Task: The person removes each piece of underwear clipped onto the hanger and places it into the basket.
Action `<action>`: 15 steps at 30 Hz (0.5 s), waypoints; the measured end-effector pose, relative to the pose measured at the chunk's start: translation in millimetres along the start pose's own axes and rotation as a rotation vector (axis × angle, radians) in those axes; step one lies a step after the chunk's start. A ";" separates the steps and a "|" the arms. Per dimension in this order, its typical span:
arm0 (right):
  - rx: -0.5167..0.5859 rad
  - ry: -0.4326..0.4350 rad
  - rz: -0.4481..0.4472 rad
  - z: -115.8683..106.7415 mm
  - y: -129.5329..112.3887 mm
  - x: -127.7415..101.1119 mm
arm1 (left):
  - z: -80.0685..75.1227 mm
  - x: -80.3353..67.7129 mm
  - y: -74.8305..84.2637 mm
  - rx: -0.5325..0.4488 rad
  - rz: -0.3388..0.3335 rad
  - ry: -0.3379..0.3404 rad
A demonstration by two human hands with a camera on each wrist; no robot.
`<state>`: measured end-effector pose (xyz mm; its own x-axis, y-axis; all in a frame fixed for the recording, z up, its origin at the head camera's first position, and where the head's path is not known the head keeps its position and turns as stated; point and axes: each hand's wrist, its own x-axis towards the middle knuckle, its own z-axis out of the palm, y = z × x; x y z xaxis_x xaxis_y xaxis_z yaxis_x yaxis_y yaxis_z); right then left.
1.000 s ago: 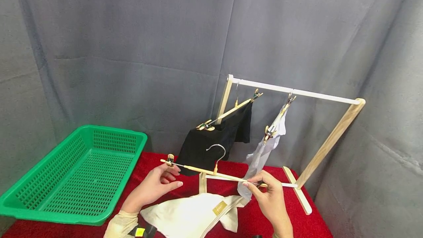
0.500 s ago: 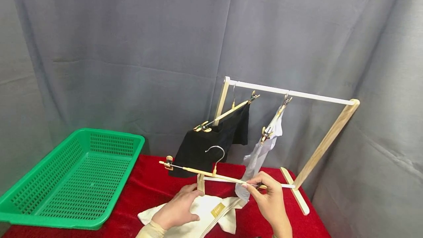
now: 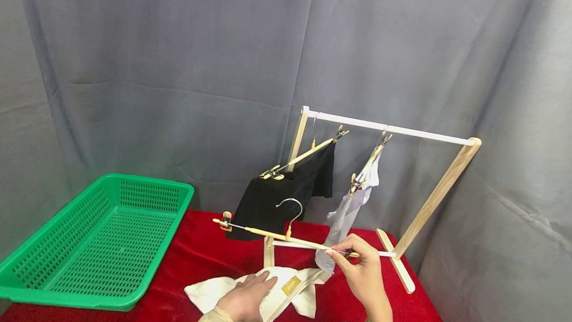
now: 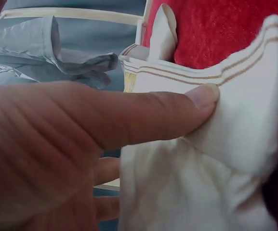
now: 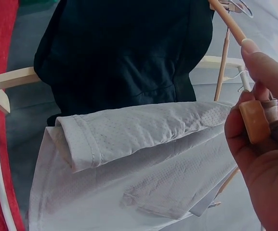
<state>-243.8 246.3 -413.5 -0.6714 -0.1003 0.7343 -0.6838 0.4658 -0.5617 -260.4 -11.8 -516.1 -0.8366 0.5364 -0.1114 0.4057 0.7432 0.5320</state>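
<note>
My right hand (image 3: 362, 275) pinches a wooden clip hanger (image 3: 268, 232) near its right end, holding it in the air. The hanger's metal hook points up and a clip (image 3: 226, 221) sits at its left end. In the right wrist view, the fingers curl by a wooden clip (image 5: 254, 121). My left hand (image 3: 248, 296) rests on a white garment (image 3: 308, 294) with a brown-striped edge and a gold label (image 3: 291, 285). Its fingers look extended in the head view. In the left wrist view, the thumb (image 4: 167, 113) lies straight across the cloth, which partly hides the other fingers.
A wooden rack (image 3: 429, 202) with a white top bar stands at the right. Black clothing (image 3: 268, 202) and pale grey clothing (image 3: 346, 215) hang there on clip hangers. A green basket (image 3: 85, 257) sits at the left on red cloth (image 3: 201, 252). Grey curtains surround the table.
My left hand has left the hanger's left end and come down onto the white garment. My right hand still holds the hanger at nearly the same spot. The whole view has shifted slightly.
</note>
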 end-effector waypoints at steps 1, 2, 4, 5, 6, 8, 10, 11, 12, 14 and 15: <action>0.002 0.001 -0.002 0.2 0.1 0.2 | 0.2 0.2 -0.6 0.017 0.006 0.005; 0.001 0.001 -0.002 0.2 0.3 0.5 | 0.0 0.9 -0.9 0.041 0.013 0.012; 0.003 0.000 -0.004 0.4 0.6 1.4 | -0.8 2.4 0.1 0.083 0.026 0.022; 0.005 0.001 -0.007 0.5 0.8 1.9 | -1.1 3.4 0.9 0.103 0.033 0.029; 0.006 0.000 -0.006 0.5 0.8 2.5 | -1.1 4.5 1.7 0.126 0.040 0.038; 0.005 -0.004 -0.006 0.9 0.5 3.5 | -0.5 5.9 3.2 0.158 0.045 0.055; 0.007 -0.008 -0.007 1.5 -0.1 3.8 | 1.3 6.5 3.7 0.168 0.047 0.070; 0.005 -0.009 -0.010 1.9 -0.3 3.5 | 2.6 6.7 3.3 0.167 0.045 0.071; 0.005 -0.010 -0.010 2.2 -0.3 3.0 | 3.7 6.6 2.8 0.163 0.042 0.071; 0.007 -0.010 -0.017 3.0 -0.1 1.9 | 5.9 6.1 0.6 0.163 0.054 0.075; 0.006 -0.008 -0.016 3.2 0.2 1.2 | 6.9 6.2 -0.9 0.158 0.068 0.079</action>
<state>-245.7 243.5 -413.9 -0.6625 -0.1148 0.7402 -0.6964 0.4584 -0.5522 -263.4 -6.4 -523.1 -0.8292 0.5589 -0.0101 0.5097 0.7635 0.3965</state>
